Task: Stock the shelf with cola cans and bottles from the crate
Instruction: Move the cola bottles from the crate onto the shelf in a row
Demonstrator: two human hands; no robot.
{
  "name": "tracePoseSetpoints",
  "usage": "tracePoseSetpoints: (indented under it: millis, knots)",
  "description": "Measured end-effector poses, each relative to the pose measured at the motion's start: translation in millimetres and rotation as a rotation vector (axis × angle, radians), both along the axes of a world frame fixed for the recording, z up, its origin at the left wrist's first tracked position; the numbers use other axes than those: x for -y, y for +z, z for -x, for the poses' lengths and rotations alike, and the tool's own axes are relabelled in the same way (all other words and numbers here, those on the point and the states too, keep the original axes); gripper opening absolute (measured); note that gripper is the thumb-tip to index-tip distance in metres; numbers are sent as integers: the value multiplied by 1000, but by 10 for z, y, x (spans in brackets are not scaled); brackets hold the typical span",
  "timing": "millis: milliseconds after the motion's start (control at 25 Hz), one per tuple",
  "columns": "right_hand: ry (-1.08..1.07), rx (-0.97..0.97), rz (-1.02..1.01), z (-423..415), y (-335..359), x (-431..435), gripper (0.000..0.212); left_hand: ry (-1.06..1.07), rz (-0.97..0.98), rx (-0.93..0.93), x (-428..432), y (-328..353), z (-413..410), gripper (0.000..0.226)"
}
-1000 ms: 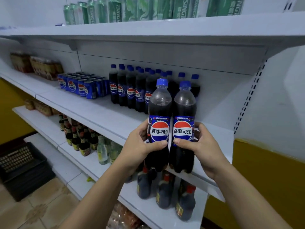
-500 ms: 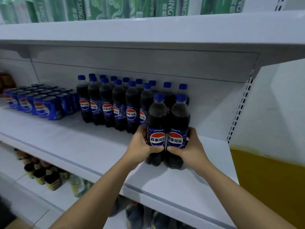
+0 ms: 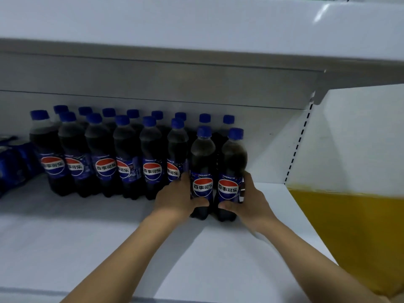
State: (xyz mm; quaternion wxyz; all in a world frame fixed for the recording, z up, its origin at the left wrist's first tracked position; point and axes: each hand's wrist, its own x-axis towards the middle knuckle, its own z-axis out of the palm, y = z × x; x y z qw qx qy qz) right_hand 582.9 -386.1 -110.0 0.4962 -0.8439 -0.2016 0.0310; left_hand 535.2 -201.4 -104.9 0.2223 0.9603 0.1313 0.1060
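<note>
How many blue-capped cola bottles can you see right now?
16: one dark plastic bottle in the left hand, one in the right hand, six in the front row left of them, eight in the back row. Others may be hidden.

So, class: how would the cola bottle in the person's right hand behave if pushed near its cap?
The right bottle, gripped by the right hand, looks nearly full of dark cola, so probably heavy for its size. Tall on a narrow base, it would likely tip, not slide, if pushed near the cap, perhaps knocking the left bottle beside it.
</note>
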Motion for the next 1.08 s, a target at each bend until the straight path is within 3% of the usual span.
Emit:
tracePoseSetpoints:
  millis: [160,400,600,880,1080]
  knots:
    - [-58,21,17,-80,-18,-123,84,32,-294,13,-63,41,-118,68]
    - [-132,81,-5,-228,-57,-225,76,54,-473,50,55,42,-232,70]
    - [-148,93,-13,-287,-58,-252,73,28,-272,-31,4,-157,-330,48]
    - [-156,83,58,-297,-61,-256,74,67,-105,3,33,-172,-291,43]
    - [-255,2,158,-93,-60,-188,102,22,285,86,41,-154,-30,27]
